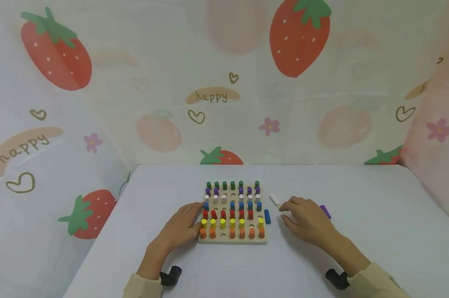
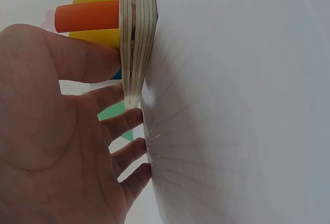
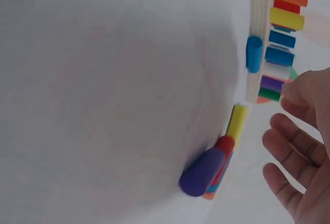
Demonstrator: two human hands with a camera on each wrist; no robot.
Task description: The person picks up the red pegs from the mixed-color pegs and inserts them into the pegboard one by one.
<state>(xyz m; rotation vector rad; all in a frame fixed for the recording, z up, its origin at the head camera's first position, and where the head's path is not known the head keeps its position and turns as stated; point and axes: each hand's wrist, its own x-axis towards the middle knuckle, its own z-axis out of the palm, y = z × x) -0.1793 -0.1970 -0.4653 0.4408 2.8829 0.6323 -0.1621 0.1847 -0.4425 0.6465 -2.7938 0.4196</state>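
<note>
A wooden pegboard [image 1: 232, 241] lies on the table, filled with rows of coloured pegs, several holes bare. My left hand [image 1: 180, 227] rests at the board's left side, its thumb against the edge in the left wrist view and the other fingers spread along the tabletop. My right hand [image 1: 308, 219] hovers over loose pegs right of the board, fingers slightly bent and apart. Nothing shows between them in the right wrist view. Near its fingertips lies a white peg [image 1: 274, 200]. A purple peg [image 3: 202, 172], a red peg [image 3: 225, 144] and a yellow peg [image 3: 237, 122] lie together.
A loose blue peg [image 1: 267, 216] lies against the board's right edge. The white table [image 1: 403, 231] extends to both sides. Behind it hangs a strawberry-print cloth [image 1: 299, 99], with more at the left and right.
</note>
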